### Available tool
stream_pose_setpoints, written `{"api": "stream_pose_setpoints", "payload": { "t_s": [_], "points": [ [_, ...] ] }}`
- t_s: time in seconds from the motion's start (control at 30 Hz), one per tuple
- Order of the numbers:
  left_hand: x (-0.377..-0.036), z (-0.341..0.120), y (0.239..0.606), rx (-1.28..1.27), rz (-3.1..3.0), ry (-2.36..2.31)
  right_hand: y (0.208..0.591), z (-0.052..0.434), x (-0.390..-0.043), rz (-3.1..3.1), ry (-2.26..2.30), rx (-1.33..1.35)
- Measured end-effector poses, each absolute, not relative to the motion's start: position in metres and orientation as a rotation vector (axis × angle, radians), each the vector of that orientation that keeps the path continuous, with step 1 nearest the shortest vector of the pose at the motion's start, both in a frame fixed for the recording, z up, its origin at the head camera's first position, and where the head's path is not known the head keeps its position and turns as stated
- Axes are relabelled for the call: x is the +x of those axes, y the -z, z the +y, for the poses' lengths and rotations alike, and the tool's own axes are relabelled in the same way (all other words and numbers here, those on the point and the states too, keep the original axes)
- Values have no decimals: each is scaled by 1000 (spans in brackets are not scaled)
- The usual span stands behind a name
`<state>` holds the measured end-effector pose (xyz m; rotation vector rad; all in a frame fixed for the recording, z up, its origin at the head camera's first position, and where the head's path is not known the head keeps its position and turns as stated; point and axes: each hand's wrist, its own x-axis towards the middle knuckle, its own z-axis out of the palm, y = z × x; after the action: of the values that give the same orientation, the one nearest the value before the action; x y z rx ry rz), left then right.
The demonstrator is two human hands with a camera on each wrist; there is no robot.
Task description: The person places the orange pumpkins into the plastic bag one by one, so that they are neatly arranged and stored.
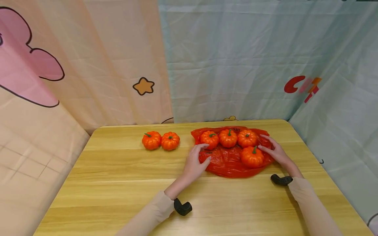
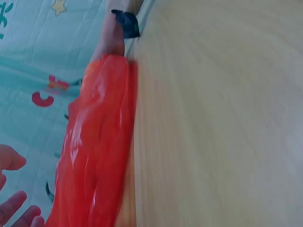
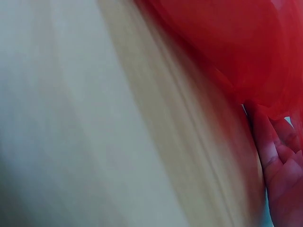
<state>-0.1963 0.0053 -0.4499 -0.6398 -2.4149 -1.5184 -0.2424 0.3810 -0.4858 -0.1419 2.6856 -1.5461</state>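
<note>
Both my hands, left hand (image 1: 195, 163) at 9 o'clock and right hand (image 1: 276, 152) at 3, rest flat, fingers relaxed, on the red bag (image 1: 228, 164) mid-bench holding four pumpkins (image 1: 252, 156); next I'd probably gather its edges.

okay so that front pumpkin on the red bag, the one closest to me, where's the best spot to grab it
Probably from straight above, fingers round the ribbed sides of the front pumpkin, below its green stem. It sits upright on the red plastic bag, apart from the back row.
</note>
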Motion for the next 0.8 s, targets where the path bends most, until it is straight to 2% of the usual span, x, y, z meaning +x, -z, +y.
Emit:
{"api": "stream_pose_setpoints", "payload": {
  "t_s": [0.8],
  "points": [
    [-225,-95,467,-321,-2164,1236,486,380,-243,2666,1568,-142]
  ]
}}
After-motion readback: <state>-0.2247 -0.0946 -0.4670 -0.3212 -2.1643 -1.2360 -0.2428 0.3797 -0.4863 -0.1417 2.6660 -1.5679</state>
